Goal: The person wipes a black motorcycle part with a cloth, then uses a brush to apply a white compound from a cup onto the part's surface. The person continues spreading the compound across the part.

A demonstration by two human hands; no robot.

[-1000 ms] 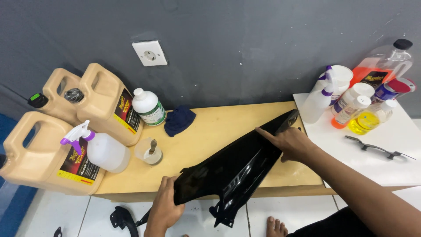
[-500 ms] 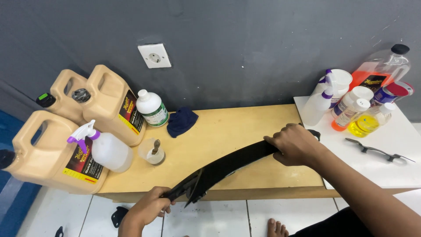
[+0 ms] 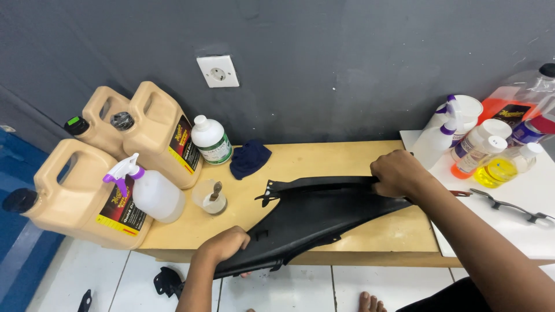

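Since half a second ago the black plastic panel (image 3: 315,216) has turned from edge-on to show its broad matte inner face, and the left hand (image 3: 222,245) has come up from below the counter edge to the panel's lower left end.

At the far left, three tan jugs (image 3: 81,193) stand together, two at the back against the grey wall and one in front. A clear spray bottle with a purple trigger (image 3: 147,190) leans against the front jug. Just right of it sit a small clear cup (image 3: 211,197) and, behind that, a white bottle with a green label (image 3: 211,140). A dark blue cloth (image 3: 248,158) lies near the wall.

The left hand's fingers are curled around the panel's lower corner, which overhangs the front edge of the wooden counter (image 3: 347,159). The panel lies slantwise across the counter, rising to the right. The right hand (image 3: 399,173) grips its upper right end, fingers closed over the rim.

Further right, on a white surface (image 3: 491,225), stand several bottles (image 3: 480,144), with a thin black tool (image 3: 509,205) lying in front.
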